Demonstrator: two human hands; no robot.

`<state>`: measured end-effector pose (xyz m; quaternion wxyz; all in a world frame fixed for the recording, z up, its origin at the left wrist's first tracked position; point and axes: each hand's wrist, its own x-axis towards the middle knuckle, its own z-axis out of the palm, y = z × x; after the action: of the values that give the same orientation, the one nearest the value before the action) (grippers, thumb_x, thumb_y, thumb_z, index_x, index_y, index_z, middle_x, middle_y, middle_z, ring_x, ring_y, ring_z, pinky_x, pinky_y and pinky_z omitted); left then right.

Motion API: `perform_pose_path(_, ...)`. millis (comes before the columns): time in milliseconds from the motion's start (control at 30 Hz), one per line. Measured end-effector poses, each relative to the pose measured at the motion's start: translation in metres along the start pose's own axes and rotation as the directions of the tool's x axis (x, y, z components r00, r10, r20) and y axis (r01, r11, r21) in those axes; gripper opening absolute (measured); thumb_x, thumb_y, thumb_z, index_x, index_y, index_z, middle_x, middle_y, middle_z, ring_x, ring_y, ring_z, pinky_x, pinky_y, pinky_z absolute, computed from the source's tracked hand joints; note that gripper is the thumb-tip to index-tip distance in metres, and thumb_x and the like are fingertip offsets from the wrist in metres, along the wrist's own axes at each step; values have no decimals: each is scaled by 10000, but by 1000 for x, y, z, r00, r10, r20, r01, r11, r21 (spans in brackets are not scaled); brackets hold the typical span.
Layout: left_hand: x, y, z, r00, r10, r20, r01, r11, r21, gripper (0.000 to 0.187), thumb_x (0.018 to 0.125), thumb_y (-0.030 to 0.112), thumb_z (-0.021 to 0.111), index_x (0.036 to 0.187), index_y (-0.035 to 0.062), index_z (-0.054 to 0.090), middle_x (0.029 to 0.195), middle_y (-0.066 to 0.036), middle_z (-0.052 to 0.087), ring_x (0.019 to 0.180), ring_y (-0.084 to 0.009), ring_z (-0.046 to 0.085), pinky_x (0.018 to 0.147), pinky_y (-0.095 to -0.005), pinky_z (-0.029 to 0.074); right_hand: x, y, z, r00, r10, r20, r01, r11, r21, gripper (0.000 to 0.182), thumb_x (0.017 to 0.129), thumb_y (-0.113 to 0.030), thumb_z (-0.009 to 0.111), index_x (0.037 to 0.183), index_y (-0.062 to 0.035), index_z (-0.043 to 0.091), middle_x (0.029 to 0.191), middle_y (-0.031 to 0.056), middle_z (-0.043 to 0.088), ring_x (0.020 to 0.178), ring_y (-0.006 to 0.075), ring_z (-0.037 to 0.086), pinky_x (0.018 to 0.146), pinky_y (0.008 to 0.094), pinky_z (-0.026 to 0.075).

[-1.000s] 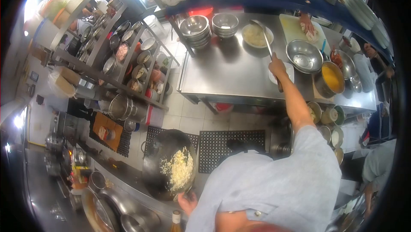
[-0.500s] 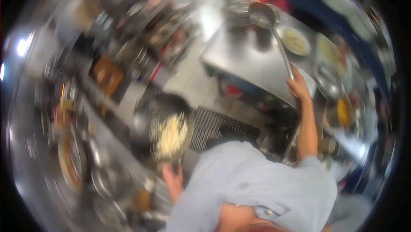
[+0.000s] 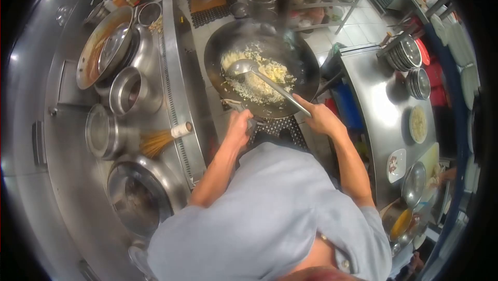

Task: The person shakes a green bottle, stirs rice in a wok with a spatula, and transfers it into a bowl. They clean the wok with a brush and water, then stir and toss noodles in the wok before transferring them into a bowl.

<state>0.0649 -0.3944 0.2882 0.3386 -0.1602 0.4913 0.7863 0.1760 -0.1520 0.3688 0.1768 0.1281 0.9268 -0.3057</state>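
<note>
To the left, a steel counter (image 3: 70, 161) bears pots and, lying flat, a brush (image 3: 155, 143); to the right stands a steel table (image 3: 373, 120) with bowls and plates, a co-worker's hand (image 3: 446, 176) at its outer edge. Between them, on the far side of the person, lies the wok (image 3: 304, 65), holding rice (image 3: 248, 92); the ladle (image 3: 280, 92) crosses and partly hides this food. The ladle's long axis slants from near right to far left, bowl foremost. Right hand (image 3: 322, 119) clenched on its handle; left hand (image 3: 239, 127) grasping the wok's near edge, whether through cloth cannot be told. Counted: one wok, one ladle, one brush, two bowl stacks (image 3: 406, 53).
</note>
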Motion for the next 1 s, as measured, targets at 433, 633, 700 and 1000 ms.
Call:
perform_pose_path(433,-4,-1,-21,991,-62,-118,66,997,38,29,769,54,582,797,55,587,777,-62,576,672,-173,581,514,-331,475,1,17,-3,991,100,88,-98,995,-29,748,760,-9,505,1422,-337,385,859,253,624,764,389,613,724,448,460)
perform_pose_path(633,0,1,-35,988,-89,-124,97,994,59,55,768,78,575,813,53,594,756,-64,594,621,-177,580,510,-339,459,-66,57,-85,983,65,170,-37,985,-166,763,746,19,490,1394,-377,422,875,224,647,764,366,632,728,442,483)
perform_pose_path(700,-3,5,-24,990,-85,-111,93,994,61,79,769,90,574,830,45,597,756,-66,599,609,-179,578,507,-332,453,-38,53,-51,986,138,97,-107,958,-267,773,755,25,477,1404,-388,399,883,219,645,767,357,640,725,442,493)
perform_pose_path(1000,-12,9,-20,975,-187,-115,189,982,8,169,770,128,580,929,77,604,915,-86,595,846,-203,577,665,-397,487,-50,23,-83,968,241,70,-188,879,-438,681,776,-5,484,1367,-343,466,924,161,664,842,352,650,738,441,513)
